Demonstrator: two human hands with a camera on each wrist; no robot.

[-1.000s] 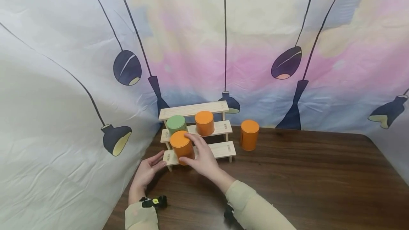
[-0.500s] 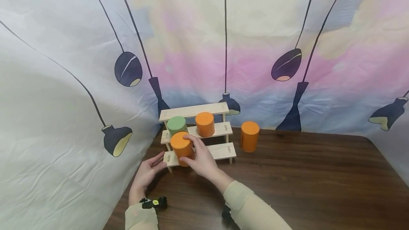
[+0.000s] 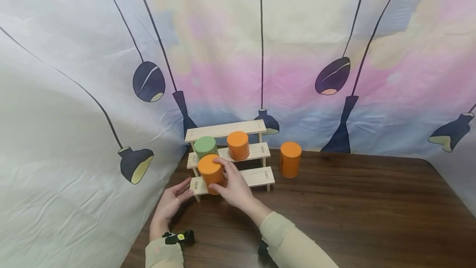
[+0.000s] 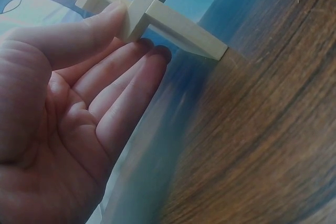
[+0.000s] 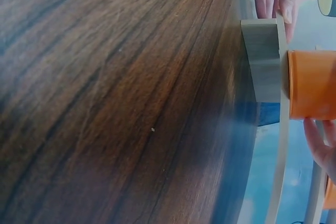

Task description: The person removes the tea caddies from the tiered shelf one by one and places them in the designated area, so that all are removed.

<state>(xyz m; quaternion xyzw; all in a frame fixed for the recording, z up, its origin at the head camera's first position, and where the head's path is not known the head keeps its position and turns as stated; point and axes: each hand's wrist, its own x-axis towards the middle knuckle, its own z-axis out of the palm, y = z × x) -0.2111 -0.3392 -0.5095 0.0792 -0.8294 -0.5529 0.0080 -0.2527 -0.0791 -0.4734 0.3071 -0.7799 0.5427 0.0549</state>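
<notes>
A three-tier wooden display stand [image 3: 256,177] stands on the dark wood table. My right hand [image 3: 235,186] holds an orange canister [image 3: 210,175] upright on the left part of its lowest tier, thumb at the front and fingers round the right side. In the right wrist view, the base of the canister [image 5: 313,85] meets the board. My left hand [image 3: 172,202] pinches the left end of that lowest tier. The left wrist view has the thumb over the board's end [image 4: 137,19] and the fingertips under it.
On the middle tier are a green canister [image 3: 205,146] at left and another orange canister [image 3: 238,146] right of it. A third orange canister [image 3: 290,159] stands on the table [image 3: 357,202], right of the stand. A lamp-printed cloth [image 3: 297,32] hangs behind and at left.
</notes>
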